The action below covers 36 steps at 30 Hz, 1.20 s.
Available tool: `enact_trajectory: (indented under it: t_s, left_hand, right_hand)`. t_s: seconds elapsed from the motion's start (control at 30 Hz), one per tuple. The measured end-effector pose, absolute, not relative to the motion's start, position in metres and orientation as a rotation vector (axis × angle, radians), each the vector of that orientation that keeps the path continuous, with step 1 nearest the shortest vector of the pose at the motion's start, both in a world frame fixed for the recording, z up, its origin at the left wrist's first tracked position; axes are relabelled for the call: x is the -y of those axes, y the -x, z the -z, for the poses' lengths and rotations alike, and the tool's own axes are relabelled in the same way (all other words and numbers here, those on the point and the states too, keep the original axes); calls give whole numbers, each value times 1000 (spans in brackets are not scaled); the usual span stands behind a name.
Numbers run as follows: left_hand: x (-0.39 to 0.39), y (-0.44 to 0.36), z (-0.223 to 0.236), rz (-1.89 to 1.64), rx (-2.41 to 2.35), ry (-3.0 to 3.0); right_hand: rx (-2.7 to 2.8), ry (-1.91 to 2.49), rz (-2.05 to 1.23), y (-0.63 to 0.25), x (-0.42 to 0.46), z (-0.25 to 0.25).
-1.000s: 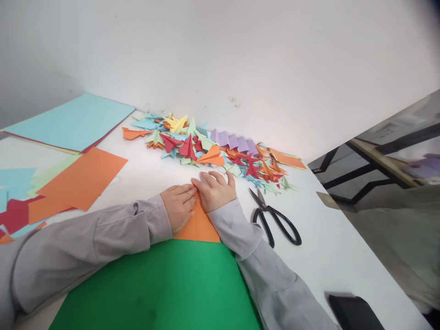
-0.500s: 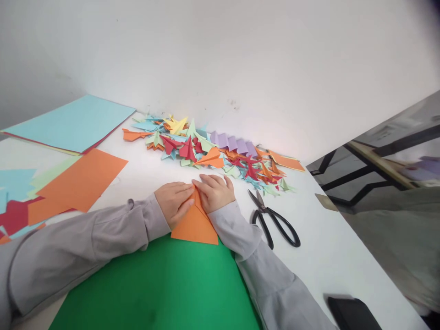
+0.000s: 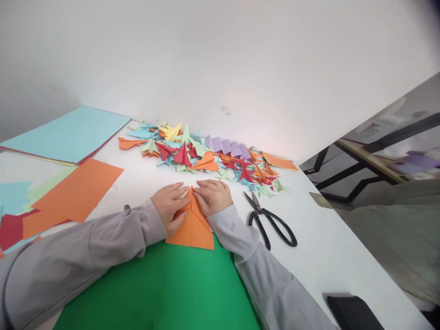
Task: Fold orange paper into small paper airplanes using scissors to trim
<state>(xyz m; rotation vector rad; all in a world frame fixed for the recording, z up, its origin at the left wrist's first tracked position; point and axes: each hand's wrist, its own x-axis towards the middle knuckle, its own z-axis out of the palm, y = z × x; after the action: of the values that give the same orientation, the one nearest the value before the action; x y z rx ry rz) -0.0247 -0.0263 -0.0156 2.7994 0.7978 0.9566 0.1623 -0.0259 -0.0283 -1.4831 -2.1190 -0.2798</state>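
Observation:
An orange sheet of paper [image 3: 191,234], folded to a point at its far end, lies in front of me with its wide edge over a green sheet [image 3: 161,284]. My left hand [image 3: 170,206] is closed on the left side of the paper, fingers along its upper part. On the other side, my right hand [image 3: 213,197] pinches the right edge close to the tip, with its fingers curled. A crease line and a folded flap show between the hands. Scissors [image 3: 261,211] with black handles lie part open to the right of my right hand.
Behind my hands, a heap of small folded paper planes [image 3: 182,153] runs along the wall, with purple pleated paper [image 3: 227,146] in it. To the left are large blue sheets [image 3: 68,133] and loose orange paper [image 3: 82,188]. A black object [image 3: 354,311] sits at lower right.
My left hand has drawn back a little from the tip, and its fingers have spread down the left side. More of the orange paper's crease shows. The view has shifted slightly.

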Motion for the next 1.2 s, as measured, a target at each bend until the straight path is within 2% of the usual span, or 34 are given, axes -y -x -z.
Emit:
enact_trajectory:
  t_s: [0.6, 0.93, 1.2]
  left_hand:
    - [28, 23, 22, -846, -778, -2896]
    - [33, 20, 20, -806, -842, -3049]
    - [42, 22, 13, -826, -1099, -2784]
  right_hand:
    - [2086, 1480, 271, -160, 25, 33]
    - [2120, 1443, 432, -156, 27, 31]
    - [2144, 1438, 391, -158, 25, 32]
